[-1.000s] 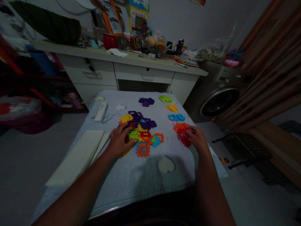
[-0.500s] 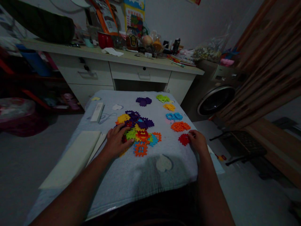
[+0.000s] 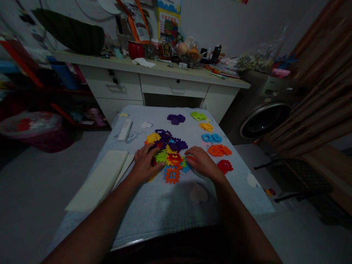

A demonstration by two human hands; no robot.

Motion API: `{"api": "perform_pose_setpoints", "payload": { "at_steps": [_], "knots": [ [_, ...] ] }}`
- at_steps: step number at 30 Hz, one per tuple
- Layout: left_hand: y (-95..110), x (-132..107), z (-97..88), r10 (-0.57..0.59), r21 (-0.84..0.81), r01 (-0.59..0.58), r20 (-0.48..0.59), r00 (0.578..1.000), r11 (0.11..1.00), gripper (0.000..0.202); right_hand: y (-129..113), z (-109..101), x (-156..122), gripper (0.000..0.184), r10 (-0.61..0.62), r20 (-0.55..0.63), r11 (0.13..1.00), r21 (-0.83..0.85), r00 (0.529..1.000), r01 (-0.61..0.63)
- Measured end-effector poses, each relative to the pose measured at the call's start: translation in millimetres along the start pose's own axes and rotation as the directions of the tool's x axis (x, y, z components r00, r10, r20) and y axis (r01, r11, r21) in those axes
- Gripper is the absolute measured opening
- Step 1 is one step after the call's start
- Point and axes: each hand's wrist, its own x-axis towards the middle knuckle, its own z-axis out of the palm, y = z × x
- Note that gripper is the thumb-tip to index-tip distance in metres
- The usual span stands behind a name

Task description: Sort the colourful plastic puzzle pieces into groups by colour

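Note:
A mixed pile of toothed plastic building pieces (image 3: 173,158) lies mid-table, in purple, yellow, green, red, blue and orange. My left hand (image 3: 145,164) rests at the pile's left edge, thumb and fingers apart around green and red pieces. From the right, my right hand (image 3: 202,162) reaches the pile with fingers stretched over an orange piece (image 3: 190,158), which they partly cover. Sorted by colour along the right side are red pieces (image 3: 224,166), orange pieces (image 3: 219,150), blue pieces (image 3: 211,138), yellow pieces (image 3: 206,127) and green pieces (image 3: 198,116). Purple pieces (image 3: 176,118) sit at the back.
A pale cloth (image 3: 154,212) covers the table. To the left lie a long white box (image 3: 125,130) and a cream folded item (image 3: 96,181). Behind stands a cluttered desk (image 3: 115,82), with a washing machine (image 3: 264,113) at its right.
My right hand has moved left from the red group to the pile's right edge. The red pieces stay at the right. My left hand remains at the pile; the view has shifted slightly.

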Motion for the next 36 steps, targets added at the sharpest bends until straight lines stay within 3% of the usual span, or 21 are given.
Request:
{"api": "perform_pose_setpoints", "payload": {
  "at_steps": [4, 12, 19, 24, 28, 32, 36],
  "knots": [
    [0, -1, -0.8, 0.01, 0.016, -0.01, 0.003, 1.0, 1.0, 0.058, -17, 20, 17, 0.024, -0.07, 0.08, 0.996, -0.047, 0.994, 0.074],
    [4, -1, -2.3, -0.005, 0.01, 0.005, 0.014, 1.0, 1.0, 0.058, -11, 27, 14, 0.018, -0.087, 0.023, 0.993, 0.082, 0.996, 0.084],
    [4, -1, -2.9, 0.0, 0.006, 0.0, 0.02, 1.0, 1.0, 0.057, 3, 16, 16, 0.022, 0.096, -0.131, 0.966, 0.253, 0.987, -0.06],
    [4, 0, -2.4, -0.006, 0.009, 0.006, 0.025, 1.0, 1.0, 0.057, 12, 9, 21, 0.026, 0.165, -0.086, 0.957, 0.257, 0.983, -0.138],
    [4, 0, -1.6, -0.006, 0.02, 0.005, 0.025, 1.0, 1.0, 0.057, 16, 15, 20, 0.023, 0.142, -0.035, 0.965, 0.227, 0.989, -0.13],
    [5, 0, -1.6, -0.019, 0.028, 0.018, 0.024, 1.0, 0.999, 0.058, 17, 27, 17, 0.041, 0.098, -0.037, 0.974, 0.207, 0.994, -0.088],
    [4, 0, -0.9, -0.018, 0.029, 0.017, 0.026, 1.0, 0.999, 0.058, 18, 33, 14, 0.043, 0.056, -0.052, 0.984, 0.175, 0.997, -0.046]
  ]
}}
